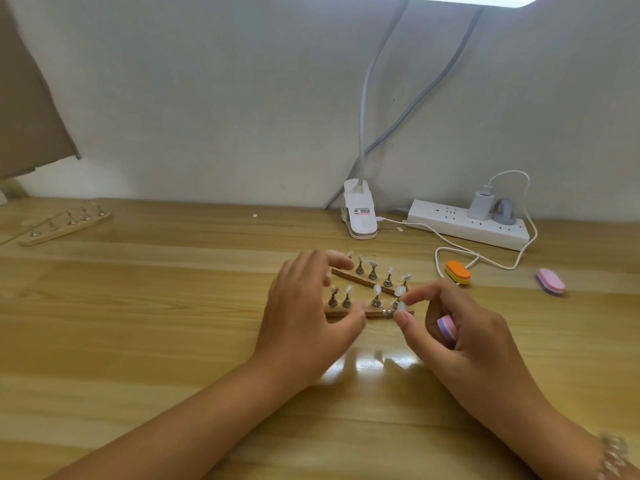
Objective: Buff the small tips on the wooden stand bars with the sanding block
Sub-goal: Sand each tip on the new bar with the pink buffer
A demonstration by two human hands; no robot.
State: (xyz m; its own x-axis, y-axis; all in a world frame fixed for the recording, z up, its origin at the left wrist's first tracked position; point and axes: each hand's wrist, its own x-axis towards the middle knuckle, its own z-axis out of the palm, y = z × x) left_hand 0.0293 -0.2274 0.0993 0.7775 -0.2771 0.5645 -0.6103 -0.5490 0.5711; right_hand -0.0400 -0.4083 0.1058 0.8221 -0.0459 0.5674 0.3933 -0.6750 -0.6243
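Left hand [308, 306]: spread, relaxed, over near stand bar [334, 311] | right hand [467, 337]: pinches small tip [401, 306], sanding block [446, 327] seemingly palmed.

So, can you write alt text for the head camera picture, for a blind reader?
A person's right hand pinches a small white tip at the near wooden stand bar, with a pink sanding block tucked under its other fingers. The left hand touches that bar on a wooden table; a second bar lies behind.

The head-worn camera looks forward and down, close over the desk [145, 341], toward the wall [207, 98].
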